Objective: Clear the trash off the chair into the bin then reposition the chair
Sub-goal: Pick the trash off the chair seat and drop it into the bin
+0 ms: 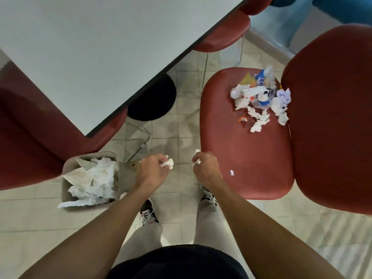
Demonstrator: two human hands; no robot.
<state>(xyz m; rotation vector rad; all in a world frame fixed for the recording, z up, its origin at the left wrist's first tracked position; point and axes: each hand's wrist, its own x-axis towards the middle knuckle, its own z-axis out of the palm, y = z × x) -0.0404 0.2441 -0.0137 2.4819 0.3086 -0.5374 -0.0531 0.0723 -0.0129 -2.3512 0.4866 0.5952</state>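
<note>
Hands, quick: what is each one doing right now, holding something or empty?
Left hand: closed around a crumpled tissue.
Right hand: closed around a small paper scrap.

We see our own bare forearms (112, 214) with no sleeves reaching them, and a ring on a finger of our left hand (151, 172). We wear a black top (177, 262), light beige trousers (207, 222), and black sneakers (148, 213) with white laces and markings.

head cam | steep downward view from standing height | faces floor (177, 137), close over forearms
</note>
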